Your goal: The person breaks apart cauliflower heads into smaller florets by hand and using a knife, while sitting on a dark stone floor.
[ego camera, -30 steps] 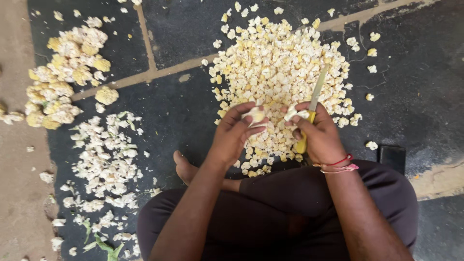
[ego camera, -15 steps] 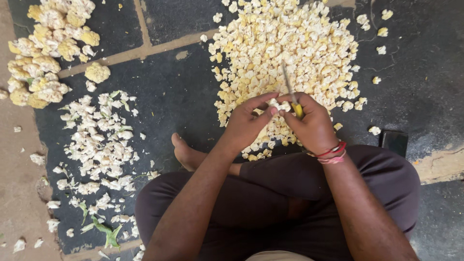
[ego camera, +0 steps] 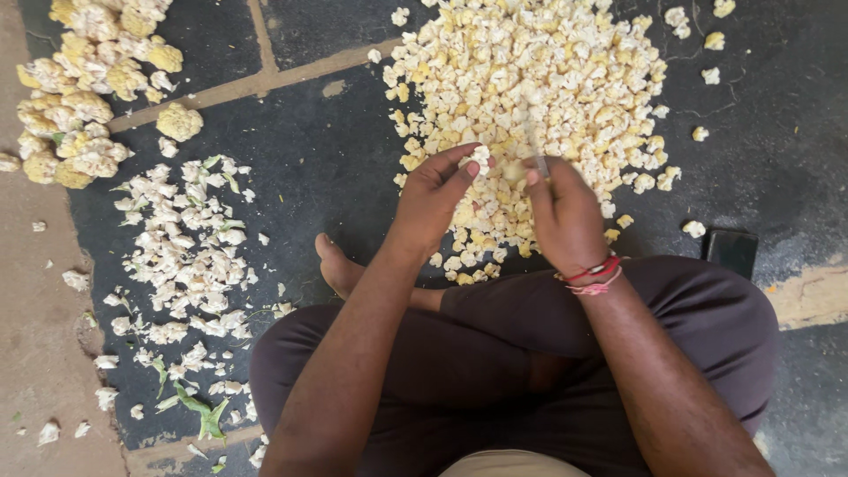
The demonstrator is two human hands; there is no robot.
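Floor [ego camera: 336, 168] of dark stone slabs carries cut cauliflower pieces [ego camera: 530, 79].

Dark stone floor [ego camera: 336, 168]: cut floret pile [ego camera: 530, 88], whole cauliflowers [ego camera: 84, 97], trimmings [ego camera: 185, 256].

A small dark rectangular phone [ego camera: 731, 252] lies flat on the floor just beside the person's right knee, its screen black and blank. No packages, labels or signs show.

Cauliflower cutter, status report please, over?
Left hand fingers pinch a floret. Right hand grips knife. Cut pile ahead; nothing blocking.
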